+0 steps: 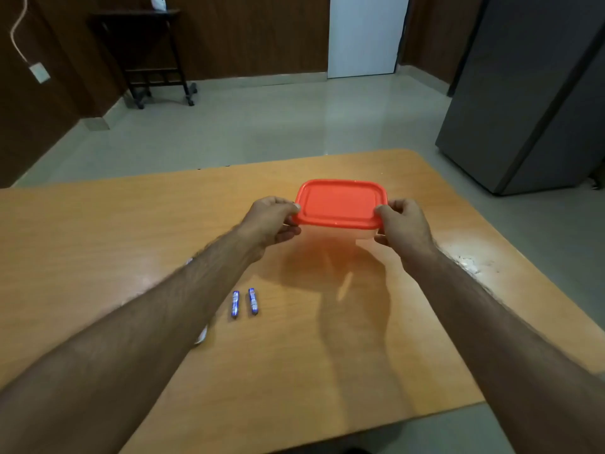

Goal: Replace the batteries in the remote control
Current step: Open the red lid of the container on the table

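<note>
I hold a clear plastic container with a red lid (340,203) just above the wooden table (98,231). My left hand (271,222) grips its left end with the thumb on the lid's rim. My right hand (404,224) grips its right end the same way. Two blue batteries (244,302) lie side by side on the table, nearer to me and left of the container. A white object (201,337), mostly hidden under my left forearm, shows a small end; I cannot tell whether it is the remote.
The table's far edge lies just past the container and its right edge slants off beside my right arm. A white scuff (469,262) marks the tabletop at right. Beyond stand a grey cabinet (530,93), a dark wheeled stand (150,57) and a white door (366,34).
</note>
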